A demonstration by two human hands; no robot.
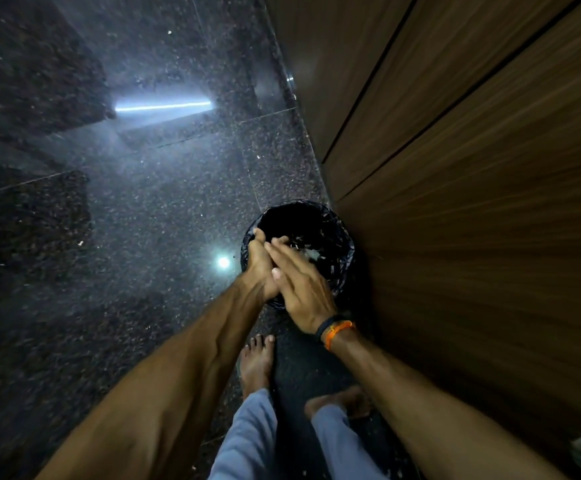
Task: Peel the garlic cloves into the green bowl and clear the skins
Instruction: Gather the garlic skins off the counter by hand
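One bin (pixel 334 230) stands on the dark speckled floor (pixel 143 220), right against the foot of the wooden wall (pixel 472 202) that runs along the floor's right edge. The bin is round, and it is lined with one black bag whose crinkled plastic folds over the rim.

Two hands meet above the near side of the bin. The left hand (pixel 259 263) reaches in from the lower left, palm turned toward the other hand, its fingers fairly straight and its fingertips over the bin's left rim. The right hand (pixel 299 285) lies flat against it, fingers straight and together, laid across the left palm, thumb on the near side. Both grips are released: neither hand is curled round anything, and whether any scraps are still pressed between the palms cannot be told.

The skins (pixel 311 252) show as pale flakes inside the bin, just past the fingertips of the right hand, lying against the black liner; they are too small and blurred to count. A few more pale specks lie scattered on the floor, one of them well out to the left.

The right wrist wears two bands, one dark and one orange (pixel 339 332).

Two bare feet stand on the floor just short of the bin, below two legs in light blue trousers (pixel 254 438). Two bright reflections of lamps sit on the polished floor, one long strip toward the far left and one round spot just left of the bin.
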